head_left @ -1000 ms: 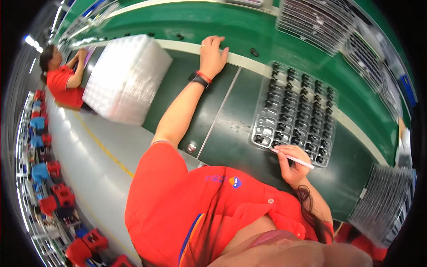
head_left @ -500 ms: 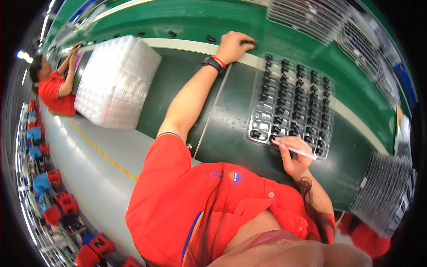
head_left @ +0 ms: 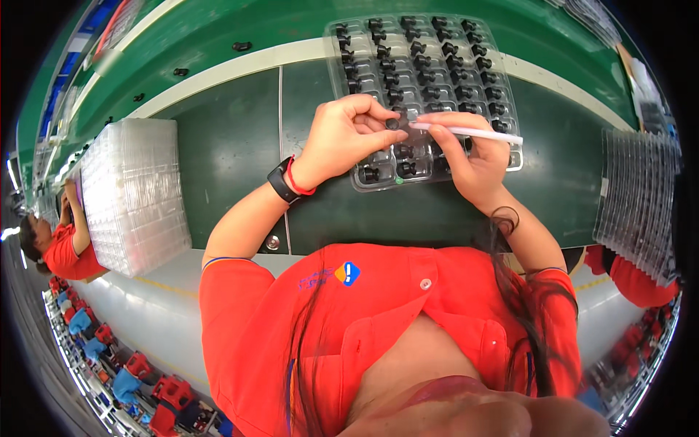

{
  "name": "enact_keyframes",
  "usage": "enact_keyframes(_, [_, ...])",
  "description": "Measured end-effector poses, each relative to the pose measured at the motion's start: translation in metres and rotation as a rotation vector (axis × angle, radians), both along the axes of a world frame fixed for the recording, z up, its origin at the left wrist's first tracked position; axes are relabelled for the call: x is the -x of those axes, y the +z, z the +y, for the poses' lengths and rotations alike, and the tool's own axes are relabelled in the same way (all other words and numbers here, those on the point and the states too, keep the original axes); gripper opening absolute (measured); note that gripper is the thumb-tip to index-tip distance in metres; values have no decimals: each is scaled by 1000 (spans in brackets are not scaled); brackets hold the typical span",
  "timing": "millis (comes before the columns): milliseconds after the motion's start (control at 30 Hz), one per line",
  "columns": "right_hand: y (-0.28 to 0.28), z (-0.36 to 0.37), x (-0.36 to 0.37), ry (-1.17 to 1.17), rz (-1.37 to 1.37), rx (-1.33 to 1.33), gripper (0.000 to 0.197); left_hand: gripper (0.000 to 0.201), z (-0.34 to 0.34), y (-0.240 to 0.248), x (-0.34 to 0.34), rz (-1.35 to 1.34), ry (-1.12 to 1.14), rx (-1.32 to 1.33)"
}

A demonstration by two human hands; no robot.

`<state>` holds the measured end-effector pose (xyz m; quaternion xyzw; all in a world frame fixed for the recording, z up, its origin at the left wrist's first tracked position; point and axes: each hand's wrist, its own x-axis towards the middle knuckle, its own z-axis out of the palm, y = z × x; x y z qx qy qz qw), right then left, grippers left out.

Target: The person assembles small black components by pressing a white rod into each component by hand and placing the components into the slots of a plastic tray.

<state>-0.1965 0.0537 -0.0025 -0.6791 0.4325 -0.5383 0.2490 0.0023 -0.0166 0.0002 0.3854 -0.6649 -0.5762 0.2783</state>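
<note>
Between the thumb and fingers of my left hand (head_left: 341, 136) is a small black part (head_left: 392, 124), held above the tray. My right hand (head_left: 475, 154) grips a slim white pen-like stick (head_left: 484, 134), its tip close to the black part; whether they touch I cannot tell. Beneath both hands lies a clear plastic tray (head_left: 515, 157) with rows of moulded pockets. Many of them hold small black parts (head_left: 426, 77) of the same kind. My hands hide some pockets in the middle.
Beyond the pale rail runs a green conveyor belt (head_left: 291, 25) carrying loose black parts (head_left: 242, 46). A tall stack of clear trays (head_left: 135, 197) stands left, another tray stack (head_left: 637, 207) right. At far left a person in red (head_left: 69, 251) works beside the line.
My left hand has come back from the belt with a black part and now meets my right hand over the tray. The right hand has lifted the stick from the tray's near edge.
</note>
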Motion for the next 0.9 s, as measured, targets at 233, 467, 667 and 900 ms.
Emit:
enact_keyframes(233, [-6,-6,-8,-21,105,-48,13,20,-1,2,1,-30,-1,-62])
enact_keyframes(467, [-4,-9,-8,16,194,49,15,18,2,2,1,-15,8,31])
enact_keyframes(667, [-6,-9,-9,13,201,64,16,16,3,-2,2,13,19,86])
enact_keyframes(900, [-3,-9,-12,-14,237,88,12,16,5,0,4,10,41,125])
